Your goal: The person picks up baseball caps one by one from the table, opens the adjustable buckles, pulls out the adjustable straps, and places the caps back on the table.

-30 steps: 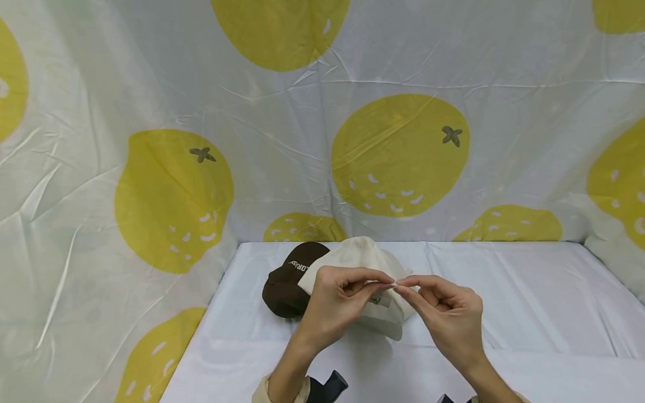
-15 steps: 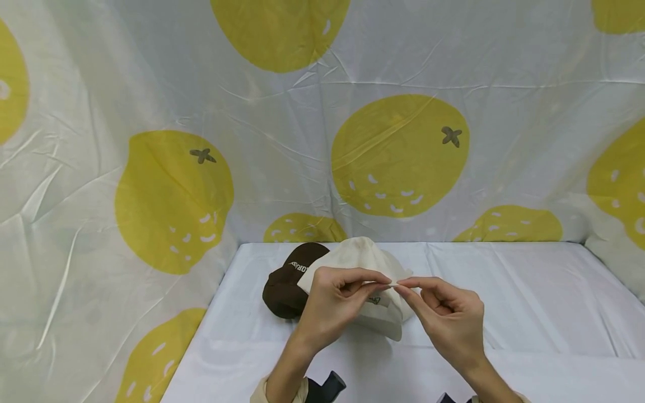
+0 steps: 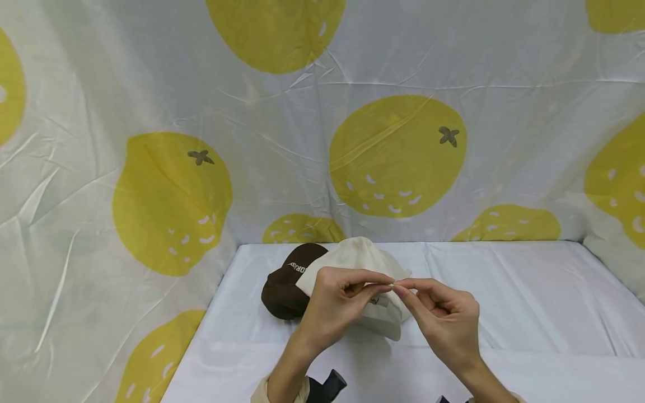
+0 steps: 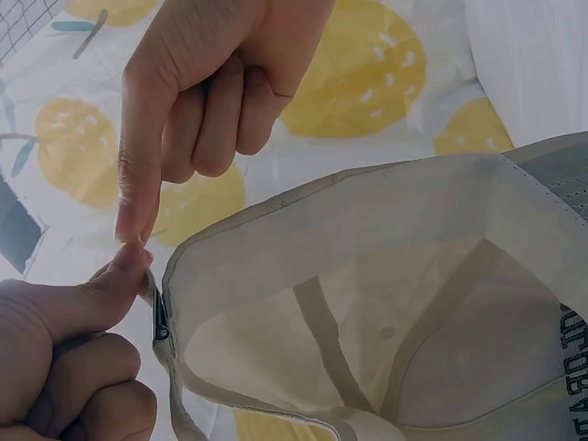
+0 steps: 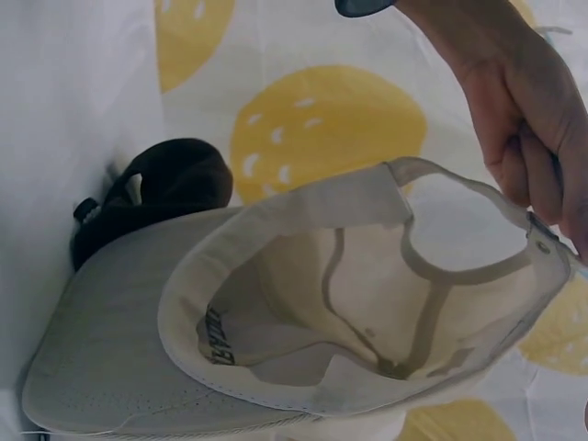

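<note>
A cream baseball cap (image 3: 360, 254) is held up over the table, its hollow inside and back opening showing in both wrist views. Dark lettering runs along its front panel. My left hand (image 3: 327, 310) pinches the cap's back strap (image 4: 175, 390) between thumb and index finger, close by a small dark buckle (image 4: 161, 320). Opposite it, my right hand (image 3: 450, 319) pinches the strap's end, thumb and index fingertips meeting those of the left. The other fingers of both hands are curled in. Most of the strap's end is hidden by the fingertips.
A dark brown cap (image 3: 287, 285) with white lettering lies behind and to the left of the cream one, partly covered by it. White cloth covers the table (image 3: 529, 302). A lemon-print curtain (image 3: 282, 157) hangs at the back and left side.
The right hand has shifted slightly left, so the fingertips sit closer together and the white bit between them shows less. Both caps stay in about the same place.
</note>
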Demonstrator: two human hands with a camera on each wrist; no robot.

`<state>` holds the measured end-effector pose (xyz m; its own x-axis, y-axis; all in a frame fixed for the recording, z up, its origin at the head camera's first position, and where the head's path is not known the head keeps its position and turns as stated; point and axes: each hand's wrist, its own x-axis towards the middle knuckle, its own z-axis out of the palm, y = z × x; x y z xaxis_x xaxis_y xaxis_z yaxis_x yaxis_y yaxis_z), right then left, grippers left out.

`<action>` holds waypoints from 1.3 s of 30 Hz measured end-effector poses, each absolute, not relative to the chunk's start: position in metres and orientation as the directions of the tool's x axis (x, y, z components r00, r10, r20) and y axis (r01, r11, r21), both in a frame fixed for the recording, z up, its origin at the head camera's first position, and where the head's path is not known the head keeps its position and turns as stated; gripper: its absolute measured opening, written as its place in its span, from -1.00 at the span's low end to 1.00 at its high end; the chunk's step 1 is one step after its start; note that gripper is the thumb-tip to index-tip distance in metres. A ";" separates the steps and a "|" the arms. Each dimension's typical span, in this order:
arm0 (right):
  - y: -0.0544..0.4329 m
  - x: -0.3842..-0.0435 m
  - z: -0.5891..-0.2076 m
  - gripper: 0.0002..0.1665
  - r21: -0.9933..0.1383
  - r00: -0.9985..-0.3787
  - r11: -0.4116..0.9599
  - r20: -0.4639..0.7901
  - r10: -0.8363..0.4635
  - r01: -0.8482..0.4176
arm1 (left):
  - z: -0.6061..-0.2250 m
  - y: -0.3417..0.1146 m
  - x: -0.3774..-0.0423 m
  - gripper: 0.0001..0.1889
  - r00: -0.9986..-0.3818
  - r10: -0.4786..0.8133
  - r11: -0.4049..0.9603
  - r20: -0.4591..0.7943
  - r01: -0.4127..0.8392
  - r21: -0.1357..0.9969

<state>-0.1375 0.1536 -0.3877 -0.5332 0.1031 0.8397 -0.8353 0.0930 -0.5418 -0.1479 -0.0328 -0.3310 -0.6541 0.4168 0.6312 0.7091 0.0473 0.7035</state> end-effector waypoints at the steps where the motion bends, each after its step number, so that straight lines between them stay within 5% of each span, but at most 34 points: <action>1: 0.154 -0.138 -0.387 -0.59 -0.535 -0.526 0.086 0.844 0.105 -0.841 | -0.331 -0.033 -0.148 -0.90 -0.657 0.411 0.053 0.632 0.709 0.703; 15: 0.152 -0.143 -0.392 -0.61 -0.483 -0.477 0.006 0.867 0.145 -0.876 | -0.332 -0.037 -0.149 -0.92 -0.667 0.343 0.090 0.661 0.724 0.684; 39: 0.138 -0.145 -0.402 -0.77 -0.424 -0.400 0.147 0.901 0.168 -0.894 | -0.321 -0.035 -0.150 -0.93 -0.665 0.307 0.026 0.681 0.721 0.693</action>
